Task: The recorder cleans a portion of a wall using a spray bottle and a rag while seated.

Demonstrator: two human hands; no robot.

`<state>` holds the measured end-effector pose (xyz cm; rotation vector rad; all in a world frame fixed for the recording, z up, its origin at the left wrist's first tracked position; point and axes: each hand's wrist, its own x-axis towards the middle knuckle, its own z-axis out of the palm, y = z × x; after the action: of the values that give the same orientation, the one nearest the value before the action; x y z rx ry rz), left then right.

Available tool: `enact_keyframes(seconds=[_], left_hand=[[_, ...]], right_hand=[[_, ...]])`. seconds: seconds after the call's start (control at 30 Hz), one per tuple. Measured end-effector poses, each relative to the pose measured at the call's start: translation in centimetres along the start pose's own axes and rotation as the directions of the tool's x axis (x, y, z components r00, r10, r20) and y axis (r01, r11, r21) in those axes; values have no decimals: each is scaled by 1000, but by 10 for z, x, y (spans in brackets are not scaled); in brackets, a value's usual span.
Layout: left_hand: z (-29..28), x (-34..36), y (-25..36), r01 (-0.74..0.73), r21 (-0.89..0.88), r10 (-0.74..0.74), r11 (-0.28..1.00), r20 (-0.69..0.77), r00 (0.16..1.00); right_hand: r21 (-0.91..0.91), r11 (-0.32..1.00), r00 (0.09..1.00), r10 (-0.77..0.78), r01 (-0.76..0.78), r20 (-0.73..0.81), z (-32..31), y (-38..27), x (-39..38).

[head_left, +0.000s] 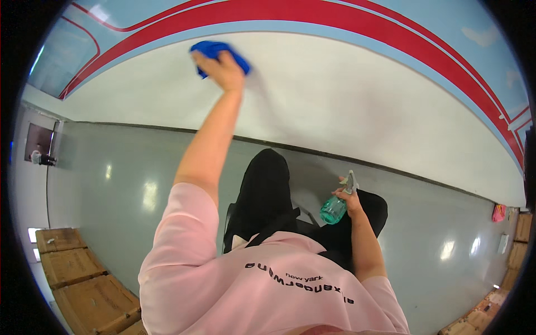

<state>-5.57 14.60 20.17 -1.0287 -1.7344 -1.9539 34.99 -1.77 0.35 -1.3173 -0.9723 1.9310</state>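
My left hand (220,68) is stretched out to the wall and presses a blue cloth (237,58) flat against its white lower part (335,84). The fingers lie over the cloth and are a little blurred. Low by my right knee, my right hand (350,200) is closed around a spray bottle (334,211). The bottle is see-through green with a pale grey spray head, and it tilts. My fingers wrap round its neck below the trigger.
A red stripe (312,12) and light blue panels run along the wall above the white part. Wooden boxes (92,287) stand on the grey floor (111,206) at the left, more at the far right. A pink item (498,213) lies by the wall's right end.
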Motion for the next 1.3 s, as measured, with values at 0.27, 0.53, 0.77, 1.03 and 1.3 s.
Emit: enact_keyframes(seconds=[0.27,0.53,0.77,1.03,1.3], left_hand=[[49,-83,90,-448,8,430,894,265,863],[70,-122,119,-795,-203,723,572,582,371],[107,-162,180,-861,-324,763,392,637,107],[131,-200,197,-871,-461,774,167,609,-173],[66,-120,128,-918,-211,636,336,770,56]], right_hand=[[44,999,1000,-18,19,-26,5,2,-2],[90,994,998,-63,60,26,2,1,-4],[149,987,994,-73,61,79,-5,6,-3],[149,988,996,-57,46,72,0,-1,-6],[175,982,995,-84,73,57,-1,6,-2]])
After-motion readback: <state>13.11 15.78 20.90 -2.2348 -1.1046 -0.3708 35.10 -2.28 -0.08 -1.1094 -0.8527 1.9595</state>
